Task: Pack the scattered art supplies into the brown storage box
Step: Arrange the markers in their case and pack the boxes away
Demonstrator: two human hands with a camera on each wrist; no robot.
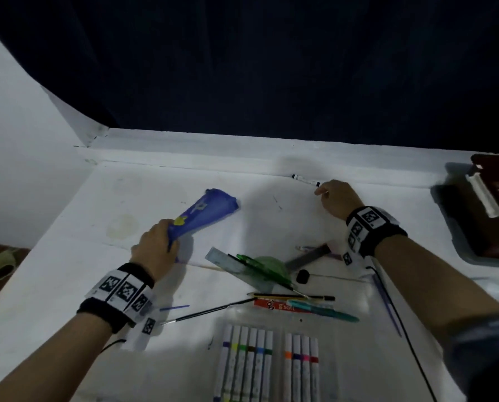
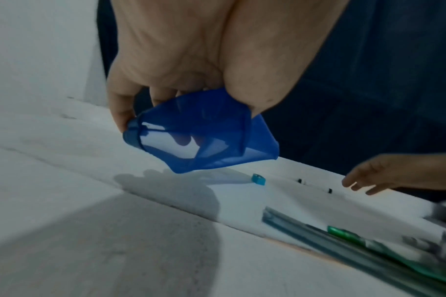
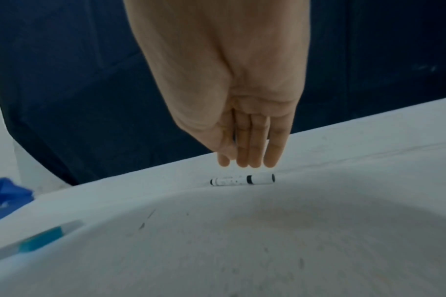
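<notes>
Marker [image 3: 243, 179]: twelve o'clock on bench [image 1: 68, 250], right hand [image 1: 336, 198] just above, fingers straight, holding nothing.
Pouch [image 1: 203, 216]: left hand [image 1: 155, 248] clamped on its end, mouth ready, I'd judge.

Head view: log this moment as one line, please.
left hand: grips blue mesh pencil pouch | right hand: open, reaching for white black-banded marker, not touching | brown box: unpacked

White table [image 1: 68, 300] bears a faint round stain [image 1: 122, 226]. Dark blue curtain [image 1: 271, 68] hangs behind it. White wall [image 1: 16, 140] at left.
</notes>
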